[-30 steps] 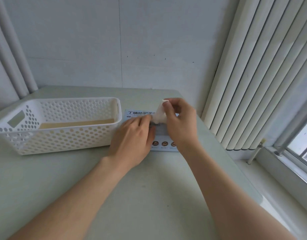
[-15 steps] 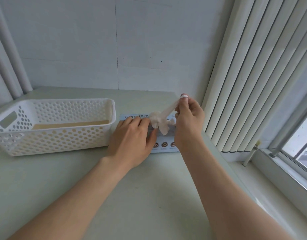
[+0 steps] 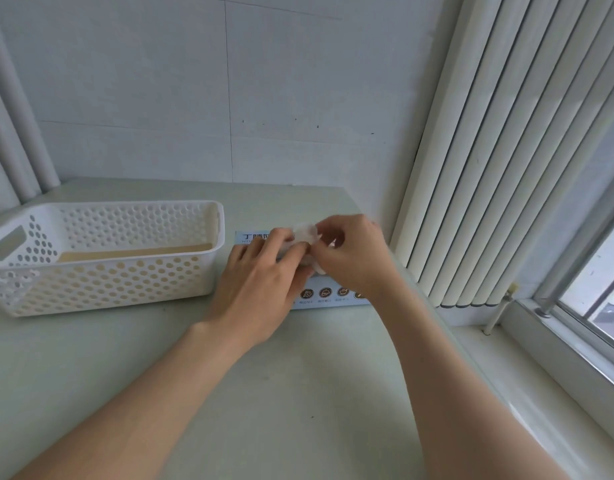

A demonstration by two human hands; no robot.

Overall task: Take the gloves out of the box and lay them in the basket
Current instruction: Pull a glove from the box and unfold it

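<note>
A flat light-blue glove box [image 3: 328, 299] with printed icons lies on the table, mostly covered by both hands. My left hand [image 3: 260, 285] rests palm down on the box, fingers spread toward its opening. My right hand [image 3: 354, 254] pinches a crumpled white glove [image 3: 304, 233] just above the box, close to the left fingertips. A white perforated plastic basket [image 3: 125, 275] stands directly left of the box; nothing shows inside it but its pale bottom.
The pale green table [image 3: 264, 393] ends at a wall behind and at vertical blinds [image 3: 499, 168] on the right. A window sill [image 3: 558, 358] runs along the lower right. Pipes [image 3: 18, 133] stand at the far left corner.
My right hand had pulled the glove up and to the right, stretching it out of the box. Now it has come back down close to the left fingertips, with the glove bunched.
</note>
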